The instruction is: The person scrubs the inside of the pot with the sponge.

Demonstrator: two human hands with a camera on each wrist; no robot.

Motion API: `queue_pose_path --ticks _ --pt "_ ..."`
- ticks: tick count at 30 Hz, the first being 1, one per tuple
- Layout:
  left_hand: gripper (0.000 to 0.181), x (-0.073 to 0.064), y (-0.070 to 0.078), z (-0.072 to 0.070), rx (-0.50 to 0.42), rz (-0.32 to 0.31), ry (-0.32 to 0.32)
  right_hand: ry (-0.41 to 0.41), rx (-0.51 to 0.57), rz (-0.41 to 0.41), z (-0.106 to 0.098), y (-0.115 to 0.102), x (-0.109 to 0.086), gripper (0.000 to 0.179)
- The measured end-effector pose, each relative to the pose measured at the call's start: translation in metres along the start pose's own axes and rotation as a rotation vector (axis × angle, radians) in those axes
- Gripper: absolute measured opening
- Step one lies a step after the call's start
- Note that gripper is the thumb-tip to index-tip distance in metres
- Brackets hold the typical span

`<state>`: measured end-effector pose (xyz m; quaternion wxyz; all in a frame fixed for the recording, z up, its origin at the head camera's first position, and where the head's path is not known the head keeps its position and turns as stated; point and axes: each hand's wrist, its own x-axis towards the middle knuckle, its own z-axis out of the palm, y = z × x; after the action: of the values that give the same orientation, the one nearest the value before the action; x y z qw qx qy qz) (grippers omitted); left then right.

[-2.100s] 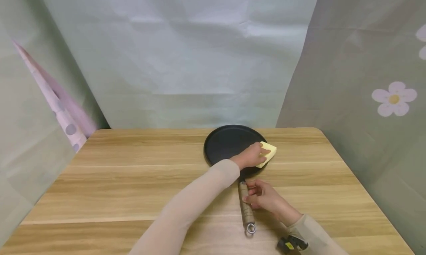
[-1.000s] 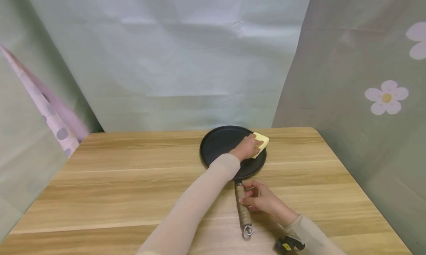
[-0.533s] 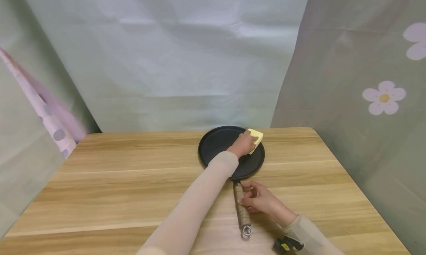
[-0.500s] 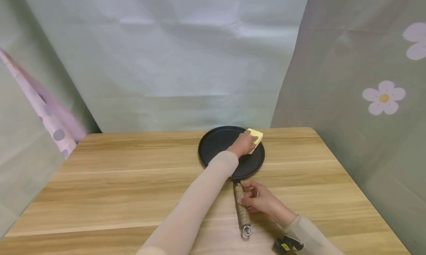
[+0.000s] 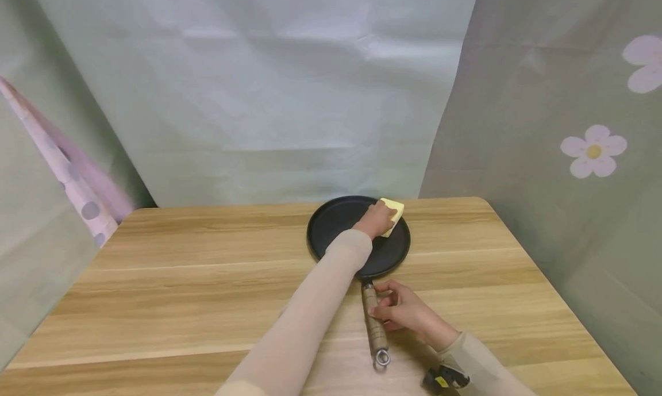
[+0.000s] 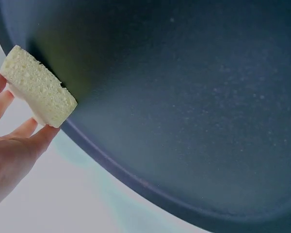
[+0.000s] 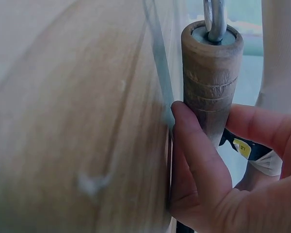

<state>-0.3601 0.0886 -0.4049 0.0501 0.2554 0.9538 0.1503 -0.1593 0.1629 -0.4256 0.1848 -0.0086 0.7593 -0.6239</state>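
Note:
A round black frying pan (image 5: 336,223) with a wooden handle (image 5: 373,321) lies near the back of the table. My left hand (image 5: 376,219) reaches over the pan and grips a pale yellow sponge (image 5: 395,209) at its right-hand rim. In the left wrist view, thumb and fingers hold the sponge (image 6: 39,90) by its ends, its edge against the pan's surface (image 6: 184,107). My right hand (image 5: 405,312) pinches the handle near the pan. The right wrist view shows fingers on both sides of the handle (image 7: 211,73), a metal ring at its end.
The wooden table (image 5: 181,281) stretches to the left and right of the pan. A pale green curtain (image 5: 289,97) hangs behind it, and a flowered one (image 5: 527,126) at the right. A black wrist camera (image 5: 445,379) is strapped at the right sleeve.
My left hand has moved the sponge along the pan's right side, back and to the left. My right hand keeps its hold on the handle. The whole head view has shifted slightly.

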Motion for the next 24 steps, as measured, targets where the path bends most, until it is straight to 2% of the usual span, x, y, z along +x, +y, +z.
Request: queue_pose_path --ticks 7,14,16,24 --pt "0.041 0.002 -0.003 0.0 -0.007 -0.008 -0.003 -0.003 0.001 0.001 0.001 0.001 -0.001 0.054" --pt "0.043 0.006 -0.008 -0.007 0.03 0.024 -0.026 0.008 -0.004 0.001 0.002 0.001 0.0 0.054" --pt "0.044 0.006 -0.01 -0.007 0.017 0.022 -0.027 0.012 -0.008 0.0 0.003 0.0 0.0 0.054" --pt "0.039 0.003 -0.03 -0.01 0.0 -0.067 -0.018 0.025 -0.018 0.01 0.001 0.002 0.0 0.055"
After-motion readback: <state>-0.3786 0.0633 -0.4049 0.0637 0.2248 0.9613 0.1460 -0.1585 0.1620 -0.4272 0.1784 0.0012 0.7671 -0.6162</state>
